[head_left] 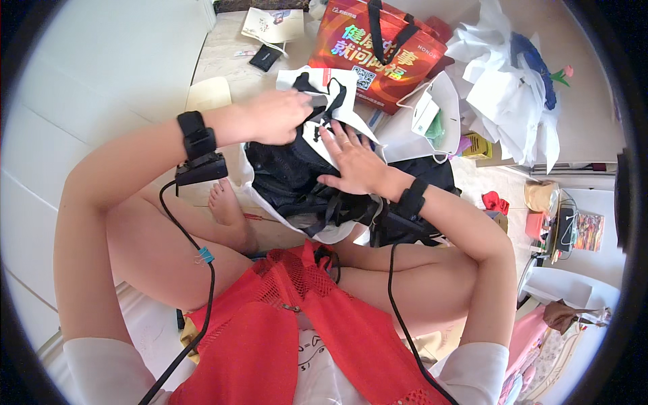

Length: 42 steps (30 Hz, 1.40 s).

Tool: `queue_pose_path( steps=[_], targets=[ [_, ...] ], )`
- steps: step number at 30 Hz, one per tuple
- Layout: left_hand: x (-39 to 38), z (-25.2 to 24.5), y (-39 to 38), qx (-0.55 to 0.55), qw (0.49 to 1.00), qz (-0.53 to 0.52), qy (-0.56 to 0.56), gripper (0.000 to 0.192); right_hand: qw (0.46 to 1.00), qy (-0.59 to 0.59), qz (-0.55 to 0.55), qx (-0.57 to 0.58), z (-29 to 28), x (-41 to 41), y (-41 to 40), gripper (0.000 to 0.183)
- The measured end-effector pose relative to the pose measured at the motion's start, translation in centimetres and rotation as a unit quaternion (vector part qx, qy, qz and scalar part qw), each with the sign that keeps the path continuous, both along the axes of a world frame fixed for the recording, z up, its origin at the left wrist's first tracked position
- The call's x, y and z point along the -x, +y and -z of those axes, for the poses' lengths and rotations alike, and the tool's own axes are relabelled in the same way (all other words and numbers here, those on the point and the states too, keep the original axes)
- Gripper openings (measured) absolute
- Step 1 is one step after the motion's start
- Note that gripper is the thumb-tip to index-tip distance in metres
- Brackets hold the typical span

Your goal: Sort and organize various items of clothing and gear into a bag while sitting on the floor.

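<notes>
A white bag (246, 164) stuffed with black fabric items (283, 162) lies between my legs. My left hand (276, 115), blurred, has its fingers curled at the dark contents near the bag's far side. Whether it grips anything is hard to tell. My right hand (357, 159) rests palm down with fingers spread, over a white piece (321, 144) with black marks and the black fabric. Just beyond my hands, a black ribbon (338, 96) lies loose across a white paper bag or sheet (316, 78). What lies under my right palm is hidden.
A large red shopping bag (374, 50) with black handles stands behind. Beside it are a white paper bag (405, 126) and white wrapping with blue material (506, 96). A black pouch (265, 58) lies on the tiled floor. Cables (210, 293) hang from both wrist devices.
</notes>
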<state>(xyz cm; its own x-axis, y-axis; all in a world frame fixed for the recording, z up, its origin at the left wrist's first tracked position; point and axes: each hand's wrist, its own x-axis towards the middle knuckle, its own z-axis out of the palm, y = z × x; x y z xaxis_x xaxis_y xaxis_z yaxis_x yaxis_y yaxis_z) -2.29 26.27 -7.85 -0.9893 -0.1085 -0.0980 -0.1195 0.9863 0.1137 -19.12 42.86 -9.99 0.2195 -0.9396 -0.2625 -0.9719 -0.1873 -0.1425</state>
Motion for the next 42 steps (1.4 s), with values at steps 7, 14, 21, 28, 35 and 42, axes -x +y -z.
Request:
queue_pose_path(
  steps=[7,14,21,28,35,42],
  targets=[
    [2.8,0.0,-0.8,0.106,0.953,0.011,0.285,0.026,0.999,-0.021,-0.032,0.03,0.2,-1.6,0.8,0.09],
    [4.3,0.5,-1.2,-0.01,1.0,-0.001,0.027,0.037,0.998,-0.032,-0.033,0.033,0.0,-1.6,1.7,0.087],
    [3.3,-0.9,-0.3,-0.045,0.996,-0.044,-0.059,0.037,0.996,-0.029,-0.04,0.073,-0.3,-1.5,1.6,0.074],
    [2.9,0.1,-2.3,-0.027,0.982,-0.076,0.172,0.042,0.98,-0.05,-0.077,0.176,-0.4,0.5,-1.6,0.058],
    [4.9,-0.2,-2.1,-0.037,0.968,0.03,0.247,0.048,0.992,-0.123,-0.013,0.013,5.5,6.1,-2.1,0.057],
    [0.5,-3.6,-1.8,-0.039,0.986,-0.029,0.157,0.054,0.984,-0.168,0.053,-0.014,-3.6,4.4,-0.3,0.06]
  ],
)
